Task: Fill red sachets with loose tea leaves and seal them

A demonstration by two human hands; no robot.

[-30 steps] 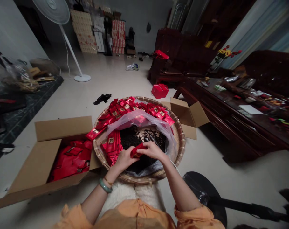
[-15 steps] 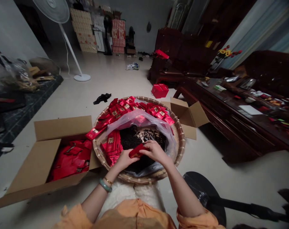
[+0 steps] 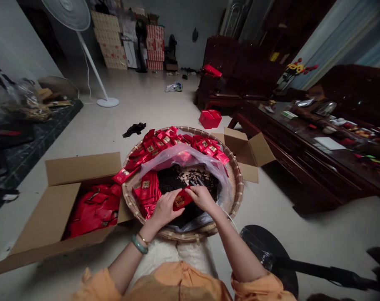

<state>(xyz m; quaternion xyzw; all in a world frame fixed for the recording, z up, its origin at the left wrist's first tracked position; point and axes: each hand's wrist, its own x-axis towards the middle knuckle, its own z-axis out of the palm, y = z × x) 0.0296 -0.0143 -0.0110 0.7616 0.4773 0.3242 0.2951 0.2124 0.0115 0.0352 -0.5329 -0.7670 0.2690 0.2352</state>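
My left hand (image 3: 164,210) grips the left end of a small red packet (image 3: 181,200), thumb below and fingers behind. On the packet's other end my right hand (image 3: 202,198) is closed. Two thin metal prongs (image 3: 200,181), like those of tongs, stick out past my right hand's fingers. A gold label shows on the packet's front. Below lies a clear plastic bag (image 3: 223,173) of dark dried leaves (image 3: 169,177), set in a round woven bamboo tray (image 3: 239,184). Flat red packets (image 3: 148,190) stand stacked left of the leaves. Plumper red packets (image 3: 167,140) are heaped along the far rim.
An open carton (image 3: 56,213) of red packets stands left of the tray. Another open carton (image 3: 249,152) is at the tray's right. A black round stand base (image 3: 271,251) lies near my right arm. A dark wooden table (image 3: 290,146) runs along the right.
The red packet has tilted so its gold label faces me more. My left hand has shifted slightly with it, its fingers further around the packet. The tray and its contents look unchanged.
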